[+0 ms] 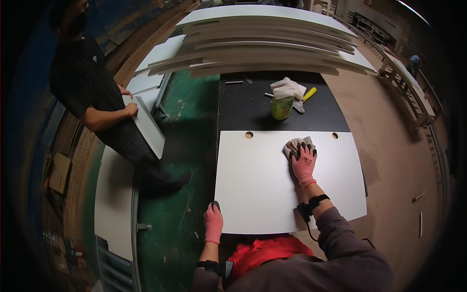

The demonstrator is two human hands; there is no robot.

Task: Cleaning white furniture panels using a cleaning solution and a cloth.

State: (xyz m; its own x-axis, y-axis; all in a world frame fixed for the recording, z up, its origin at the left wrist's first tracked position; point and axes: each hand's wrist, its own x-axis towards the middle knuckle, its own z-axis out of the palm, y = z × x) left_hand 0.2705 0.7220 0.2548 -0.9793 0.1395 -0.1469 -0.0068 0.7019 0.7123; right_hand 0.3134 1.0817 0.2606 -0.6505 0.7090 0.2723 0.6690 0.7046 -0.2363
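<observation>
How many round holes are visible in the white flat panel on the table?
2, both near the far edge of the white flat panel: the left round hole and the right round hole. The grey cloth may hide others.

- A small green container [282, 108] with a yellowish-green label stands upright on the dark table [243, 104], just beyond the far edge of the white panel [262, 185]. It is round, like a can or bottle; a pale cloth or glove [287, 87] lies over its top and hides the cap. The label's print is too small to make out.
- Flat brown cardboard pieces [59, 171], possibly folded boxes, lie on the floor at the far left, partly in shadow.
- No signs and no screens show anywhere in the view.
</observation>
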